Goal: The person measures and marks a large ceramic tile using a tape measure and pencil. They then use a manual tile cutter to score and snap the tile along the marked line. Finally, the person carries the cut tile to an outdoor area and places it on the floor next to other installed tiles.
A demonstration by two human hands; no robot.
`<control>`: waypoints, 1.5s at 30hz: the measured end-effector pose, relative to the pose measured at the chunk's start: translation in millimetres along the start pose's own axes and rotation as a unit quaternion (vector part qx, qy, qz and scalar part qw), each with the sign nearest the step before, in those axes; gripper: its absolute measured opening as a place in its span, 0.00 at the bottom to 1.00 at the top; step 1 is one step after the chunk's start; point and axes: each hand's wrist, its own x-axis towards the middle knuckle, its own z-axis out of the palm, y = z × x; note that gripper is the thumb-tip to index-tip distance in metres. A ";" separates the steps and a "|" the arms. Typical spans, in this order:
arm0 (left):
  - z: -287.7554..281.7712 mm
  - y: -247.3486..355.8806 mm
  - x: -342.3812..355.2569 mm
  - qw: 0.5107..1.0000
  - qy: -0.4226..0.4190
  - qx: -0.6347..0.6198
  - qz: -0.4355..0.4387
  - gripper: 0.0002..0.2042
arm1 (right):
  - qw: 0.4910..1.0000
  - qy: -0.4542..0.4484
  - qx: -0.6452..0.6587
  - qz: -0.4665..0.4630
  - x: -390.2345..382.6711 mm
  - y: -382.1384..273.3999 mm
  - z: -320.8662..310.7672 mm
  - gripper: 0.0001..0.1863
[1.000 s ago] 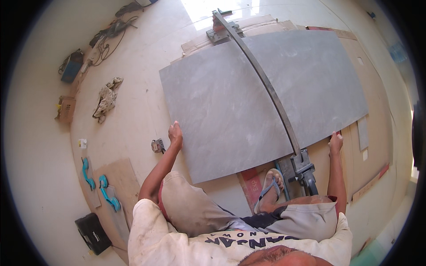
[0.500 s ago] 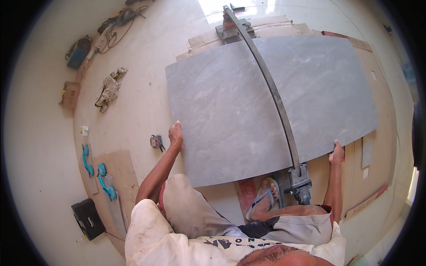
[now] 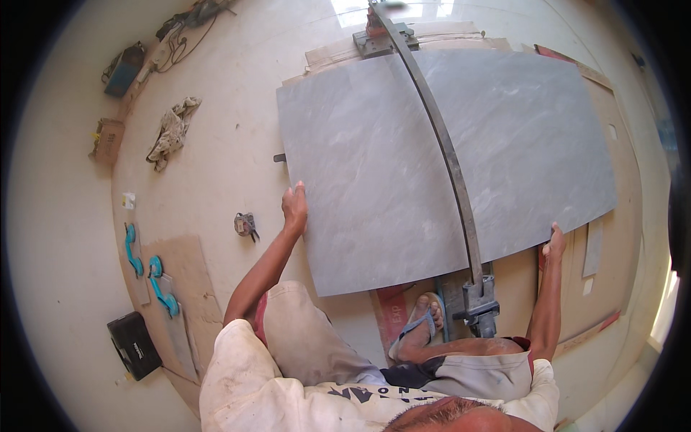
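A large grey marbled tile [image 3: 367, 173] lies under the long, dark metal rail [image 3: 448, 155] of a manual tile cutter. My left hand [image 3: 294, 209] is closed on the tile's left edge, thumb side up, with some fingers hidden. At the near edge, toward the right corner, my right hand [image 3: 553, 243] grips the tile with its other fingers out of sight below. The cutter's near end [image 3: 480, 306] sticks out past the tile beside my sandalled foot [image 3: 419, 327]. Its far end [image 3: 384, 42] rests on cardboard.
On the left floor lie a tape measure [image 3: 245, 225], a crumpled cloth [image 3: 171, 135], teal suction lifters [image 3: 163, 286] and a black case [image 3: 134, 345]. Farther off are a corded power tool [image 3: 188, 25], a blue box [image 3: 125, 70] and a small carton [image 3: 108, 141]. Cardboard [image 3: 620, 245] extends right.
The tile has slid a little rightward and away from me under the rail, both hands still gripping it. A short dark bar now shows beside its left edge. The view has shifted slightly.
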 end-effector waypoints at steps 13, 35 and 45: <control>19.4 38.3 -20.5 0.998 0.043 0.044 -0.024 0.33 | 0.998 0.038 -0.055 -0.016 -5.4 -11.3 17.7 0.24; 25.7 30.5 -22.5 0.987 0.100 0.114 0.050 0.26 | 0.998 0.030 -0.045 -0.030 4.5 -3.7 13.1 0.19; 32.0 45.9 -21.4 0.989 0.109 0.089 0.032 0.26 | 0.993 0.030 -0.110 0.014 0.5 -13.7 20.4 0.19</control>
